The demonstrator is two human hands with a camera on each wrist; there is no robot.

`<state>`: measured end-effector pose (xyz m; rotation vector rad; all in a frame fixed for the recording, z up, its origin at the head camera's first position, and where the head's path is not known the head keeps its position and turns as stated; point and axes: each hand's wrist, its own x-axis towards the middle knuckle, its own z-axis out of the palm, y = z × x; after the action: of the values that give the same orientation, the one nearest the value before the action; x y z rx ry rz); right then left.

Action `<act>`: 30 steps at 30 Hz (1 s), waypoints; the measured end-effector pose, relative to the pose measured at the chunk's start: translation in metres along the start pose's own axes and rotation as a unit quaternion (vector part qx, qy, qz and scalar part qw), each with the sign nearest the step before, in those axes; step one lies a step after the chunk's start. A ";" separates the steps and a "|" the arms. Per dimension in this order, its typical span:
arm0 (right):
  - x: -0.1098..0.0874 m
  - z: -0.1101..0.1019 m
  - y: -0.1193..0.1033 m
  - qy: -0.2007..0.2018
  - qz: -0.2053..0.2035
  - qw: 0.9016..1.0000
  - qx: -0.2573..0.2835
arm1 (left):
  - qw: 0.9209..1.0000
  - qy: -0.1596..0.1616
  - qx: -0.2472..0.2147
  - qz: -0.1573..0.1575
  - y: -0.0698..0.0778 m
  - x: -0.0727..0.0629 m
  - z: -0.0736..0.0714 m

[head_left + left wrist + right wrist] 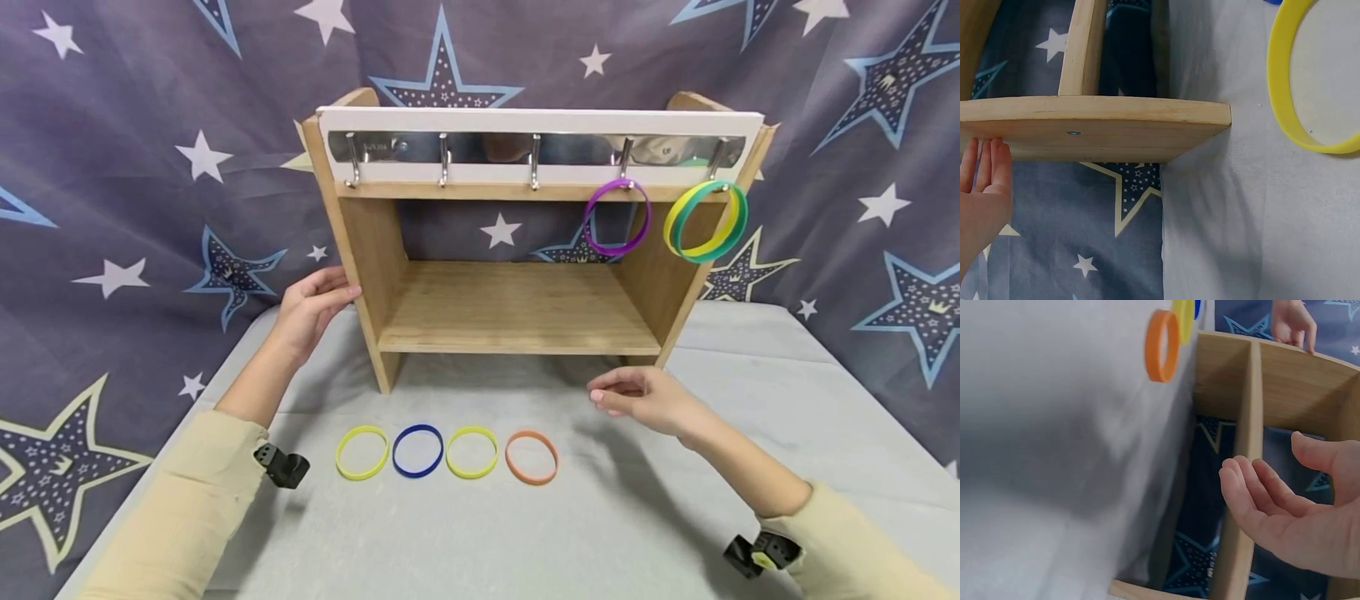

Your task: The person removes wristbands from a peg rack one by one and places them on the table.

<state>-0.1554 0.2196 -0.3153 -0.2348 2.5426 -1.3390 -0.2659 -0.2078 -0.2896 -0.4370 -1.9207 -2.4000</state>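
Observation:
My left hand (306, 312) rests its straight fingertips against the outer left side of a wooden shelf (517, 308); the left wrist view shows them on the side panel (1116, 140). In front of the shelf's right end, my right hand (645, 398) hovers over the table with loosely bent fingers and nothing in them. Closest to it on the table lies an orange wristband (532, 457). Left of that, a yellow wristband (472, 452), a blue one (417, 451) and another yellow wristband (362, 452) lie in a row.
A metal hook rail (487, 150) runs along the shelf's top front. A purple wristband (617, 250) hangs from its fourth hook; a green wristband (742, 218) and a yellow one (670, 221) hang from the rightmost. Behind stands a starry cloth (112, 208). A pale cloth covers the table (450, 542).

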 end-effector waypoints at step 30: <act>-0.021 -0.043 -0.031 0.069 -0.051 0.995 -0.045 | 1.000 -0.002 -0.004 0.002 0.000 -0.001 0.000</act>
<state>-0.1470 0.2412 -0.2635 -0.3025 2.7423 -1.3208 -0.2651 -0.2077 -0.2899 -0.4462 -1.9116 -2.4067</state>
